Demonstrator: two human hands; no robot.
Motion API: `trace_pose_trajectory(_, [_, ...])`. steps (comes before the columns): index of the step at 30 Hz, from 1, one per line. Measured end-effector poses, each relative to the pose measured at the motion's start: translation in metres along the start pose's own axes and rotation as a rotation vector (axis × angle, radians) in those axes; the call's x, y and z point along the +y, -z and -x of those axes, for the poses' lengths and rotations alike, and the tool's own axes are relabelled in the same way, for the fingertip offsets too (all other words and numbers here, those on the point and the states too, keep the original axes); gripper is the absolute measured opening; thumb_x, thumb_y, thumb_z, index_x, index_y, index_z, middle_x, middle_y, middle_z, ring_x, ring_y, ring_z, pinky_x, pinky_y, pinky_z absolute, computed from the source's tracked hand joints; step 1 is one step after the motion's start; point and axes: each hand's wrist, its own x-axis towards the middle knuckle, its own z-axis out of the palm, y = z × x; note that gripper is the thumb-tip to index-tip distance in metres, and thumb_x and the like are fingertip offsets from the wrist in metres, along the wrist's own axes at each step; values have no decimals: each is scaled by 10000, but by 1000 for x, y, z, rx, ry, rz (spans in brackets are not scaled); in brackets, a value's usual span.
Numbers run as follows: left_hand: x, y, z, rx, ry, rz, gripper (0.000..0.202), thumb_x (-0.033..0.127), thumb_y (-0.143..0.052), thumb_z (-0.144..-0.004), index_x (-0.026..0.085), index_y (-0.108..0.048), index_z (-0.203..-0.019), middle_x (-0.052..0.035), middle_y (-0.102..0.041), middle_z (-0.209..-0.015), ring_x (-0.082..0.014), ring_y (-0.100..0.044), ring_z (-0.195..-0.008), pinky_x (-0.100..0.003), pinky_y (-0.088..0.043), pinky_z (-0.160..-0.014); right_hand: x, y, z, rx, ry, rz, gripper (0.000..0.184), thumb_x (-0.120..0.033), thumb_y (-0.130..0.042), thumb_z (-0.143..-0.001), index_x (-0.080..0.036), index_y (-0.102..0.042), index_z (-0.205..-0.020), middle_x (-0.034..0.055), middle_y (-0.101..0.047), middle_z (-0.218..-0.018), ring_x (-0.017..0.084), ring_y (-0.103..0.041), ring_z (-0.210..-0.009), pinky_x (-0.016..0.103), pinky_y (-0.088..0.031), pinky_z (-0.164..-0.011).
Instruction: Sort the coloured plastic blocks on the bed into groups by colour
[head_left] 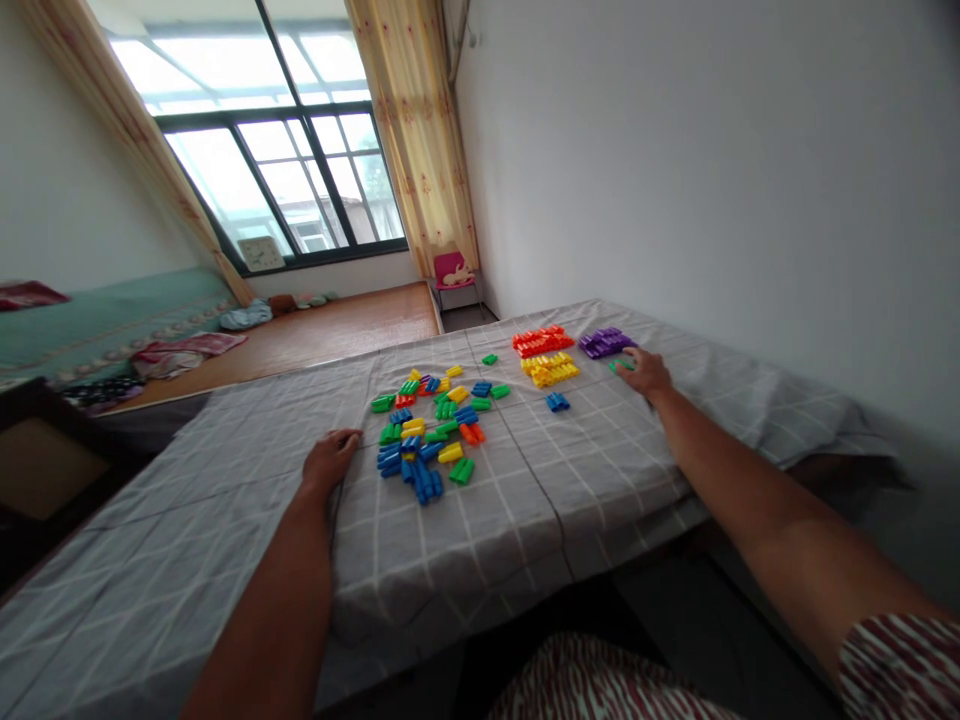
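My right hand reaches to the far right of the cloth, its fingers closed on a green plastic building block, which they partly cover. Just beyond it lies a group of purple blocks. To their left are grouped red-orange blocks and yellow blocks, with a few blue blocks nearer me. My left hand rests on the cloth, fingers extended and holding nothing, left of a loose mixed pile of blocks in green, blue, yellow and orange.
A grey checked cloth covers the table. One green block lies apart behind the pile. A white wall runs along the right side. Farther back are a wooden platform, a pink chair and a window.
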Motion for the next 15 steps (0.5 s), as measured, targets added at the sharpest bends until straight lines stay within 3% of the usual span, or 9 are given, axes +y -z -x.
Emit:
trace_pose_trajectory(2, [0, -1, 0, 18, -4, 10, 367, 375, -454, -862, 256, -746, -1049, -38, -703, -1181, -221, -643, -1069, -285, -488, -901, -14, 6, 4, 139, 90, -16, 489, -377, -492, -864, -140, -593, -1279, 163, -637, -1243, 322, -547, -1138, 446, -430, -964])
trace_pose_trajectory(4, [0, -2, 0, 30, 1, 19, 359, 367, -462, -861, 252, -750, -1042, -37, -703, -1181, -218, -644, -1060, -280, -486, -900, -35, 12, 9, 165, 229, -27, 451, -334, -453, -888, -129, -596, -1264, 163, -624, -1264, 314, -536, -1156, 438, -405, -995])
trace_pose_trajectory(11, [5, -3, 6, 19, -1, 60, 362, 330, -460, -875, 214, -753, -1053, -64, -703, -1169, -219, -630, -1078, -276, -463, -938, -159, 3, 39, -141, 749, -254, 372, -345, -508, -912, -148, -652, -1192, 131, -680, -1180, 273, -596, -1105, 414, -419, -1009])
trace_pose_trajectory(15, [2, -7, 5, 26, -3, 73, 349, 331, -467, -879, 226, -747, -1058, -56, -695, -1181, -200, -616, -1084, -271, -449, -956, -232, -15, 59, -338, 939, -284, 326, -236, -581, -868, -176, -671, -1176, 107, -685, -1189, 250, -600, -1130, 392, -441, -1000])
